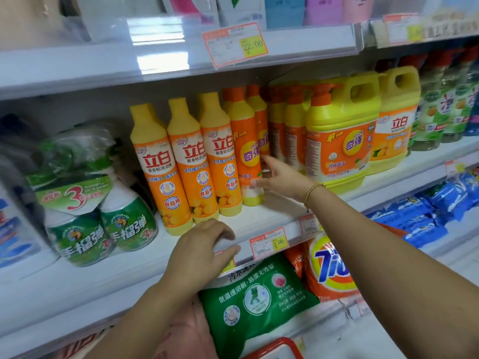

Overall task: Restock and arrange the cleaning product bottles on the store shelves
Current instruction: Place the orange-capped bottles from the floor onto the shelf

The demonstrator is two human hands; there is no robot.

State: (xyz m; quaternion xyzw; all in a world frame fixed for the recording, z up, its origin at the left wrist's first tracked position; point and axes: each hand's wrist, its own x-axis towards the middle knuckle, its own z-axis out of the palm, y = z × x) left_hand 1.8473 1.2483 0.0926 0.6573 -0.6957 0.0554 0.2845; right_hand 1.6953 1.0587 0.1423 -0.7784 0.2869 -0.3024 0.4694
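Three tall yellow-capped orange dish soap bottles (pixel 178 164) stand in a row on the middle shelf (pixel 272 216). Right of them stands a slim orange-capped bottle (pixel 246 149), with more like it behind. My right hand (pixel 281 178) reaches in beside that bottle, thumb and fingers touching its lower right side, not clearly closed around it. My left hand (pixel 204 244) rests on the shelf's front edge below the yellow-capped bottles, fingers curled over the price rail, holding nothing.
Two big yellow handled jugs (pixel 342 136) stand right of the slim bottles, then green bottles (pixel 435 110). A green shrink-wrapped spray pack (pixel 101 203) sits at the left. Detergent bags (pixel 259 299) fill the shelf below. A red basket rim (pixel 274 345) shows at the bottom.
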